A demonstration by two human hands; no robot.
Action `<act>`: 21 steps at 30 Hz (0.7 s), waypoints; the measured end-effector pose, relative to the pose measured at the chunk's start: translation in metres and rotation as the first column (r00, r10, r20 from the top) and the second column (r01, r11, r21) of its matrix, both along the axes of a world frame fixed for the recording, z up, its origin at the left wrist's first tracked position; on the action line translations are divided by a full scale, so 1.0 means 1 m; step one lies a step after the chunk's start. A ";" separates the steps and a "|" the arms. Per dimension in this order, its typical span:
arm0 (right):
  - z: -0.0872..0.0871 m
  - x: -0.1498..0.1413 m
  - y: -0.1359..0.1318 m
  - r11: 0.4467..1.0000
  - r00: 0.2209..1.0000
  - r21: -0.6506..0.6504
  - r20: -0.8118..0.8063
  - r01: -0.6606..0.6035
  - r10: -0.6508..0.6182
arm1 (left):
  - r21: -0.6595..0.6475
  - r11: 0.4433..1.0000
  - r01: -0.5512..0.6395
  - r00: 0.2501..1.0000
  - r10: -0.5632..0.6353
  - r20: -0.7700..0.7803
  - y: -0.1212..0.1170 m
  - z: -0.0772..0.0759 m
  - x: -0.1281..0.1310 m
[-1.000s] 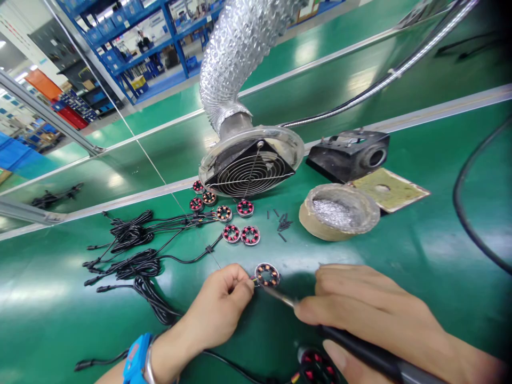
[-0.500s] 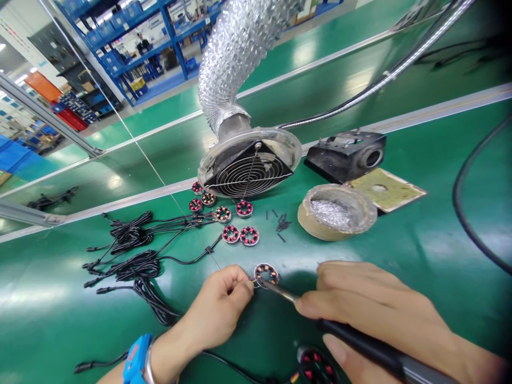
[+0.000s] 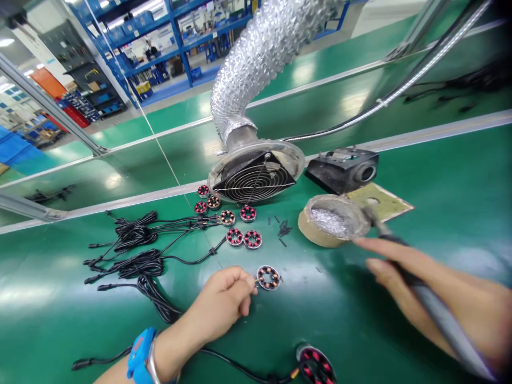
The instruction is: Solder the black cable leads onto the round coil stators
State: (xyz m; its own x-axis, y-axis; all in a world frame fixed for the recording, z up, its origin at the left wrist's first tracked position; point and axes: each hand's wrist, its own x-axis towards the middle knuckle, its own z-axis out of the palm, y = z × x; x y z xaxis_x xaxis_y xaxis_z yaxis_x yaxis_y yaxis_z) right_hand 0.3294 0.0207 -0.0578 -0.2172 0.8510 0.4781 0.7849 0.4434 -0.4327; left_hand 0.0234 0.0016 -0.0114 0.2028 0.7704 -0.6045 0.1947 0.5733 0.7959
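My left hand (image 3: 224, 296) is closed in a pinch on the short thin wires of a stator ring (image 3: 276, 278) with copper coils, which lies on the green bench. In my right hand (image 3: 444, 282) is a soldering iron (image 3: 430, 306) with a dark grip. Its tip end, smeared by motion, is by the right rim of a round tan tub (image 3: 320, 238) holding crumpled silvery material. A stator with red coils (image 3: 316, 365) and an attached black cable lies at the bottom edge.
Several stators (image 3: 252, 239) and coiled black cables (image 3: 138, 229) lie to the left. Small black tube pieces (image 3: 285, 229) sit near the tub. Behind stand a fume extractor (image 3: 256, 178) with a foil duct (image 3: 244, 80), a black iron stand (image 3: 344, 173) and a yellowish pad (image 3: 394, 204).
My right hand has taken the soldering iron from the stator, rightward and away from me, to the tub's rim. My left hand stays at the stator's wires. The camera view has shifted slightly.
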 end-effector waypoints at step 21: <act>0.020 -0.122 0.016 0.779 0.731 -0.029 -0.370 -0.626 0.574 | 0.231 0.968 0.095 0.966 -0.033 -0.258 0.001 -0.001 -0.010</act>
State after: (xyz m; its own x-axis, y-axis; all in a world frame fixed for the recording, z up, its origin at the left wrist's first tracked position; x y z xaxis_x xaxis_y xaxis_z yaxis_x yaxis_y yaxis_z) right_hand 0.2076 0.0367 -0.0380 -0.5620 0.6591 0.4997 0.1783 0.6864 -0.7050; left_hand 0.0131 0.0025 -0.0125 0.1226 0.8887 -0.4418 0.4351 0.3520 0.8287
